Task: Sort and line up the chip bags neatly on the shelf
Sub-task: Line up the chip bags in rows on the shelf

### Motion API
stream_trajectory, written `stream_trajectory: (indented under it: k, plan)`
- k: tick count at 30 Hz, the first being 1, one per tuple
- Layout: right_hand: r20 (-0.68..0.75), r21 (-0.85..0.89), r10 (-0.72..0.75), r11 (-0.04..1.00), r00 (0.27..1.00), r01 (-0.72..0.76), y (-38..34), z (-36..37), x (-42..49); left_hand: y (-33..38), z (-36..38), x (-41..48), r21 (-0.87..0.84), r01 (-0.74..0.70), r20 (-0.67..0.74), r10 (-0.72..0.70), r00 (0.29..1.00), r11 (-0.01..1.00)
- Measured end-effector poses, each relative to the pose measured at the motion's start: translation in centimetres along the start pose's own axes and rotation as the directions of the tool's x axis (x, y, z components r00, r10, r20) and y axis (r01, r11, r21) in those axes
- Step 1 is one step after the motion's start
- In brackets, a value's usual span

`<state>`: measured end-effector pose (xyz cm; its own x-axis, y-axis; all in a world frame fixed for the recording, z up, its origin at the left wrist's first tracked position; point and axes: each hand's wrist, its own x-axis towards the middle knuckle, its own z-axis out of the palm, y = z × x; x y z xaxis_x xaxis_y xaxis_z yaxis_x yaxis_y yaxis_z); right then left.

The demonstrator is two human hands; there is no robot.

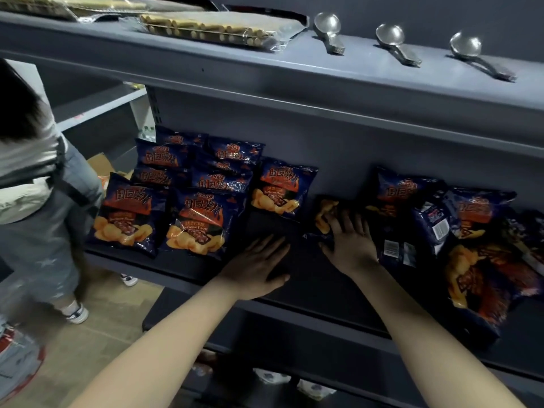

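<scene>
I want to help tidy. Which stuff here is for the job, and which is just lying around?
For the job: lined-up chip bags, jumbled chip bags, shelf, left hand, right hand.
Just lying about: spoons, wafer packs, cardboard box.

- The right hand (350, 242) partly covers a chip bag (323, 214); its print is unreadable.
- Right of that hand, the front bag (482, 278) is blurred.
- Far left of it, the edge cuts a blurred person (38, 201).
</scene>
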<state>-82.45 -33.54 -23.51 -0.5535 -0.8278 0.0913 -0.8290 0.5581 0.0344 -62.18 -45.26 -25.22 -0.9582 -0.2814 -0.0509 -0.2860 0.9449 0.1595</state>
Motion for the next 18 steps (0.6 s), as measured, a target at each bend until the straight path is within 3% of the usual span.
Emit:
stream_trajectory:
  k: [11,18]
  plan:
    - [-0.018,0.082,0.034,0.996,0.999,-0.032,-0.2,0.4,-0.4,-0.1,0.0,0.1,0.014,-0.003,0.004,0.003,1.000,1.000]
    - [-0.193,0.308,0.056,0.951,0.980,0.006,-0.3,0.1,-1.8,-0.2,0.4,-0.1,-0.085,-0.021,-0.051,0.017,0.999,0.996]
